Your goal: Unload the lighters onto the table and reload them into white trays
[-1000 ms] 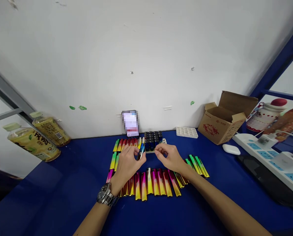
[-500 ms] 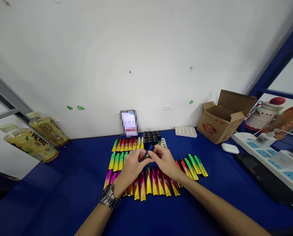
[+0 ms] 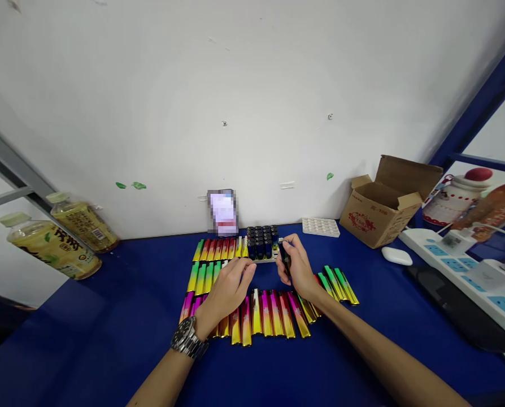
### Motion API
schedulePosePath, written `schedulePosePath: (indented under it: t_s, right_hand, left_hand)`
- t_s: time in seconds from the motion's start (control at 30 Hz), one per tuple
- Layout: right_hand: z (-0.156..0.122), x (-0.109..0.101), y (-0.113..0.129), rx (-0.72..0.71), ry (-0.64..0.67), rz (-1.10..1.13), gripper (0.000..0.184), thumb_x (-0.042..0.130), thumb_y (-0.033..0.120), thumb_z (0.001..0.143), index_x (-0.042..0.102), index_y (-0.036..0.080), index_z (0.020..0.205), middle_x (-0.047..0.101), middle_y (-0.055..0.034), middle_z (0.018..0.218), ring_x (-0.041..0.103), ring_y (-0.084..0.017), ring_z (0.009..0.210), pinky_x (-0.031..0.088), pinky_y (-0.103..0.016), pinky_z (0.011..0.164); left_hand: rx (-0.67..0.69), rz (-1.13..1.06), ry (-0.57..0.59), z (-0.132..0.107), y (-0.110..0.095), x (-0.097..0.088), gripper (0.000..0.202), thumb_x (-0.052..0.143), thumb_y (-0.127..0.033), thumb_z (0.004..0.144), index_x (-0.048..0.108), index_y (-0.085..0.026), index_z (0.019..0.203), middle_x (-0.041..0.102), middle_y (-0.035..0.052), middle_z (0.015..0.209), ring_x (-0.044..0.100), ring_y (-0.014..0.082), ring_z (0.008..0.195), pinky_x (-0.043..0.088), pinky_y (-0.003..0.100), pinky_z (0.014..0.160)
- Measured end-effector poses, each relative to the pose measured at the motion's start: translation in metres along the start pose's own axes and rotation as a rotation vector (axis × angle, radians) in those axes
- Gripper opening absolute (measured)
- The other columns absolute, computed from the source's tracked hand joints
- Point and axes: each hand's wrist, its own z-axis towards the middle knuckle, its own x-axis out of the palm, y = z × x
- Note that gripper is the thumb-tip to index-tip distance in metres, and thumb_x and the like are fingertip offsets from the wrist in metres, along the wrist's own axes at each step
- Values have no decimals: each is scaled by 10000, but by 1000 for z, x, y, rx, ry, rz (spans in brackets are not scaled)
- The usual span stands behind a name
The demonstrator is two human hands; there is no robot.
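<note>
My right hand (image 3: 295, 265) pinches 1 dark lighter (image 3: 284, 252) just right of the lighter tray (image 3: 262, 244); my left hand (image 3: 229, 285), fingers loosely curled, rests on shiny sleeves (image 3: 256, 316) below it.

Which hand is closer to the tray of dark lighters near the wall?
The right hand. It holds a dark lighter at the right edge of the tray of dark lighters. The left hand rests lower, over the colourful sleeves.

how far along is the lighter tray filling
Done: dark lighters fill most of the white tray. In hand: the right hand holds one dark lighter at the tray's right edge. Left: rows of coloured sleeves lie loose under the left hand.
</note>
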Motion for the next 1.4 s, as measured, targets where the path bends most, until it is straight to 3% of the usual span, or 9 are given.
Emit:
schedulePosePath:
  t_s: [0.17, 0.33, 0.53, 0.77, 1.1, 1.27, 1.4]
  right_hand:
    - [0, -1, 6, 128, -51, 28, 327, 363, 482, 866, 399, 231, 659, 325, 98, 323, 182, -67, 273, 171, -186, 290]
    - [2, -1, 8, 237, -119, 98, 235, 359, 321, 733, 391, 232, 517, 259, 79, 278, 122, -61, 262, 118, -192, 290]
    - [1, 0, 11, 259, -81, 146, 277, 354, 384, 741, 408, 236, 514, 248, 82, 280, 111, -65, 263, 119, -192, 287]
    - [-1, 1, 11, 240, -93, 87, 198, 340, 300, 684, 404, 235, 508, 259, 73, 283, 125, -71, 266, 124, -193, 296]
    - [-1, 0, 9, 245, -68, 61, 245, 304, 303, 755, 380, 237, 532, 246, 73, 289, 107, -72, 279, 122, -200, 299]
    - [2, -3, 5, 137, -21, -2, 335, 323, 516, 885, 401, 241, 710, 312, 103, 372, 169, -78, 303, 174, -195, 306]
    - [9, -13, 4, -74, 3, -119, 369, 407, 618, 874, 358, 255, 823, 493, 72, 581, 411, -102, 423, 357, -218, 401]
  left_hand:
    - [-2, 10, 22, 1, 1, 0, 348, 292, -366, 987, 583, -186, 922, 657, 61, 848, 613, 181, 810, 484, 314, 726]
    - [-9, 24, 34, 0, 1, 0, 358, 287, -369, 987, 588, -187, 924, 657, 64, 852, 607, 186, 814, 480, 327, 730]
    - [-10, 39, 44, 0, 2, 1, 369, 277, -374, 989, 586, -190, 912, 655, 60, 835, 597, 185, 797, 470, 331, 723]
    - [3, 53, 38, 0, 2, 1, 362, 277, -364, 990, 585, -193, 902, 653, 52, 813, 596, 180, 776, 461, 325, 712]
    - [13, 119, 20, 0, 5, 0, 379, 272, -356, 993, 604, -188, 920, 664, 58, 834, 613, 173, 775, 482, 317, 732]
    - [8, 306, -31, 3, 12, -4, 351, 316, -348, 977, 601, -178, 865, 653, 61, 761, 613, 191, 719, 473, 319, 670]
    - [-68, 522, -62, 5, 23, -7, 321, 350, -290, 942, 589, -174, 762, 626, 84, 702, 590, 216, 641, 446, 330, 586]
